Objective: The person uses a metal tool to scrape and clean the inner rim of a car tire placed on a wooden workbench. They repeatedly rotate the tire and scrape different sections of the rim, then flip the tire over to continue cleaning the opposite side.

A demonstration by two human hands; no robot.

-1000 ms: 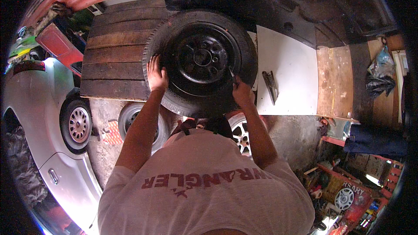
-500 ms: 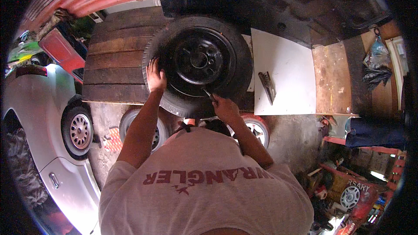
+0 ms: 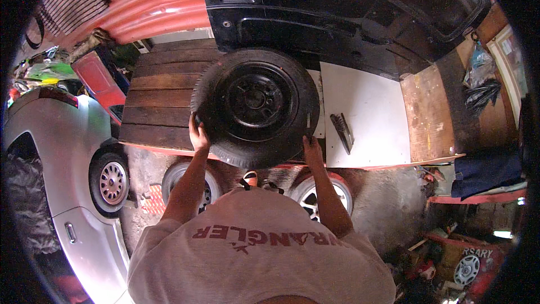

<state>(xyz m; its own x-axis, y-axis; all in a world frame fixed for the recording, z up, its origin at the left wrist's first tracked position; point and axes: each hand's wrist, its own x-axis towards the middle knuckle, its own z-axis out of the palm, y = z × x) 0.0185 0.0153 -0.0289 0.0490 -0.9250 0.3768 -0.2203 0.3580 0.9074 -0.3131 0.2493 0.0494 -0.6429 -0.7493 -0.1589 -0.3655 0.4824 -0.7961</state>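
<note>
Wheel (image 3: 263, 115) lies on plank worktop (image 3: 157, 116), nr its front edge. L hand (image 3: 199, 137) on wheel's near-L edge, R hand (image 3: 313, 151) at near-R; can't tell if either's clamped. Dk tool (image 3: 339, 129) on wht board (image 3: 371, 115), R side.

The person wears a pale pinkish-white T-shirt (image 3: 281, 273), short-sleeved and creased. Maroon block lettering (image 3: 214, 232) crosses the T-shirt's chest; a small maroon emblem (image 3: 242, 248) sits just beside it, toward the neckline. The forearms (image 3: 189, 183) are bare.
</note>
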